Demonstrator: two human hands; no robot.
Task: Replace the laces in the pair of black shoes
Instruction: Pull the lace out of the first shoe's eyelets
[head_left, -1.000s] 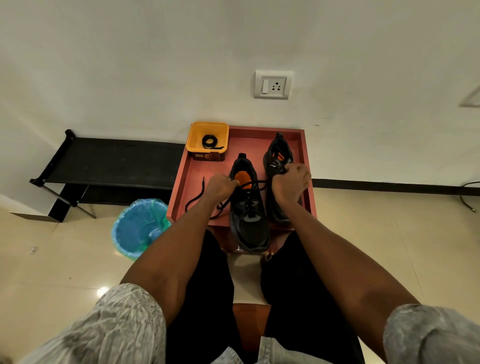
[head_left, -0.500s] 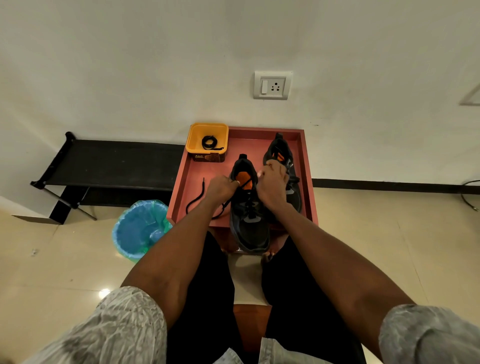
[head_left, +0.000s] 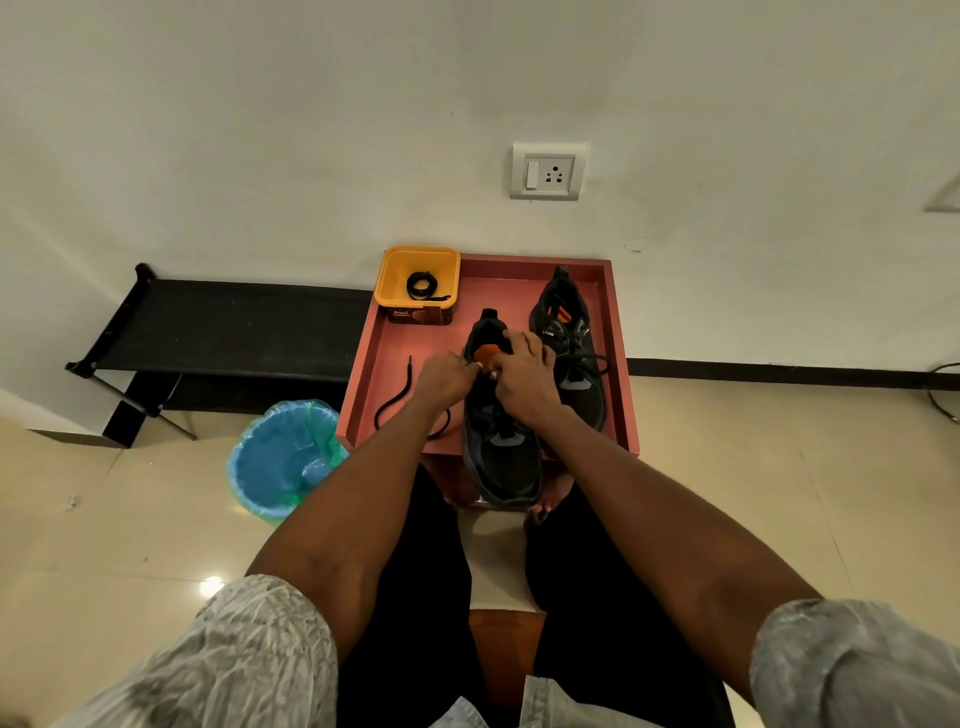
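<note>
Both hands now meet over the near shoe (head_left: 501, 447), which stands at the front edge of the red tray (head_left: 405, 343) with its toe hanging over toward the person. A second ago the right hand (head_left: 522, 382) was over the far shoe (head_left: 569, 343), further back and to the right in the tray; it has since come across to the orange tongue of the near shoe, its fingers curled there and apparently pinching the lace, though the exact grip is too small to tell. The left hand (head_left: 447, 376) has stayed at the shoe's left side, fingers curled on the lace (head_left: 392, 400), whose loose end trails across the tray floor to the left. Judging by this, threading goes on at the upper eyelets. A coiled lace (head_left: 422, 286) waits in the yellow tub (head_left: 415, 312) at the tray's back left corner.
</note>
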